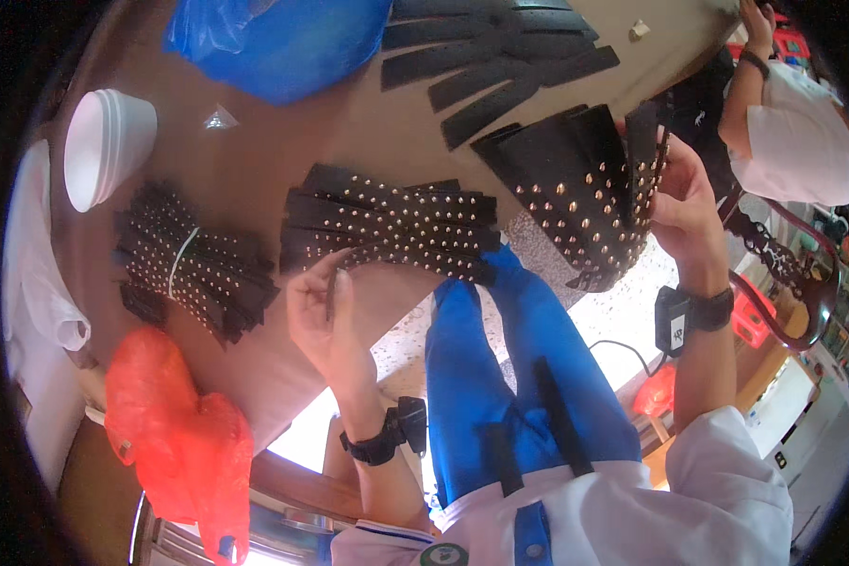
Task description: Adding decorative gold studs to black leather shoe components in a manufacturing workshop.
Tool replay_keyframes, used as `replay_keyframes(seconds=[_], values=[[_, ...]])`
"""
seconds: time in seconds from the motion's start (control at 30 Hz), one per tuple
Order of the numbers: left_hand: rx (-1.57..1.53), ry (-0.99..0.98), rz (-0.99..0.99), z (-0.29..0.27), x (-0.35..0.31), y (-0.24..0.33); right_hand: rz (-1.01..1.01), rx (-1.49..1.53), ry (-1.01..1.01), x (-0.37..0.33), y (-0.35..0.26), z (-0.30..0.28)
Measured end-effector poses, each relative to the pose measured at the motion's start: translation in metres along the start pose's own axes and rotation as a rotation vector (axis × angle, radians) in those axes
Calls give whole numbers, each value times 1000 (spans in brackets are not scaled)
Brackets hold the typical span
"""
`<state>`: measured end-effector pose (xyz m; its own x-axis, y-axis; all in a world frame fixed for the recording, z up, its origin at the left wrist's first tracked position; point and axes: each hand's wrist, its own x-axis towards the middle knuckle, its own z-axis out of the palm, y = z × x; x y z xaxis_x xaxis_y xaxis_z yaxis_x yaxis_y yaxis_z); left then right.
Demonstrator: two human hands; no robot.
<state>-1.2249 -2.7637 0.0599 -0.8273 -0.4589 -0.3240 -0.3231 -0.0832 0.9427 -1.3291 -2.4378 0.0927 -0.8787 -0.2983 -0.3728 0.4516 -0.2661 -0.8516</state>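
Observation:
My right hand [690, 215] grips a fanned stack of black studded strips [561, 179] by its right end, above the table's edge. Gold-coloured round studs run across their lower part. At the near side of a pile of similar studded strips [396, 222], my left hand [323, 316] has thumb and fingers closed on the end of one black studded strip [354, 255]. Left of that pile lies a bundle of studded strips [174, 250] with a pale band around its middle. Beyond, plain-looking black strips [500, 57] are spread out in overlapping layers.
On the brown table [245, 156] are a blue plastic bag [274, 47], stacked white bowls [113, 141] and a small clear packet [220, 118]. A red plastic bag [174, 424] hangs at the near left edge. Another person's arm [740, 104] shows at the far right.

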Motion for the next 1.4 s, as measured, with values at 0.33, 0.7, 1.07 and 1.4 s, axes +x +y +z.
replay_keyframes(seconds=[0.33,0.7,1.07,1.4], values=[[-458,-154,-252,-6,-11,3,359,20,-449,32,22,83],[-772,5,-266,1,-26,3,-194,-815,-629,94,56,137],[1,29,89,47,-59,33,38,-714,-510,60,20,110],[-34,182,-263,40,-30,18,342,-368,-155,-2,0,30]])
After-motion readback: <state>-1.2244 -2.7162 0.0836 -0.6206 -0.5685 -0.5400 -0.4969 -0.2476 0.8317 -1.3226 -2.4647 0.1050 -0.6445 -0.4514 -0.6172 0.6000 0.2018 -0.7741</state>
